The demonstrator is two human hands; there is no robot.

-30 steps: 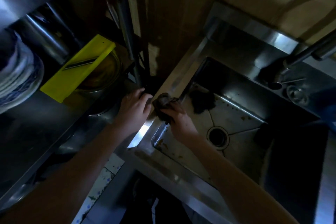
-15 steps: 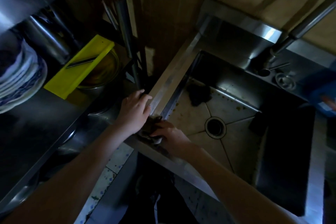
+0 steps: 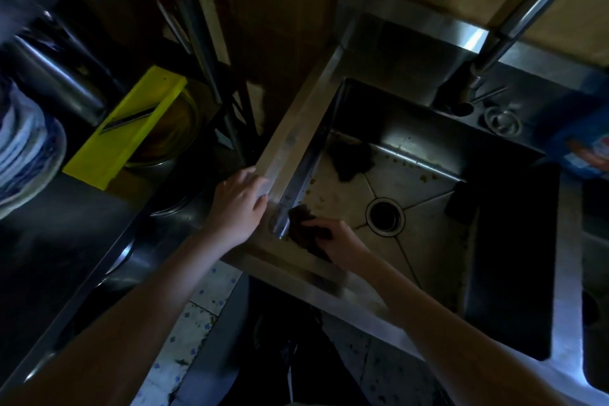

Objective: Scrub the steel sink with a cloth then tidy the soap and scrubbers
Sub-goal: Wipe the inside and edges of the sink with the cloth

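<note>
The steel sink (image 3: 290, 148) fills the middle of the head view, its floor spotted with brown residue around the drain (image 3: 385, 216). My right hand (image 3: 339, 241) is inside the near left corner of the basin, shut on a dark cloth (image 3: 304, 227) pressed against the left wall. My left hand (image 3: 239, 204) rests flat on the sink's left rim, fingers spread, holding nothing. A dark scrubber (image 3: 351, 158) lies at the far left of the basin floor. Another dark pad (image 3: 463, 201) sits at the right side.
The tap (image 3: 514, 20) rises at the back right. A blue soap packet (image 3: 590, 148) lies on the right ledge. On the left counter stand a yellow slicer (image 3: 128, 125) over a bowl, stacked plates (image 3: 23, 155) and a steel pot. Tiled floor shows below.
My right hand has carried the cloth from the sink's left rim down into the near left corner of the basin. My left hand stays on the rim.
</note>
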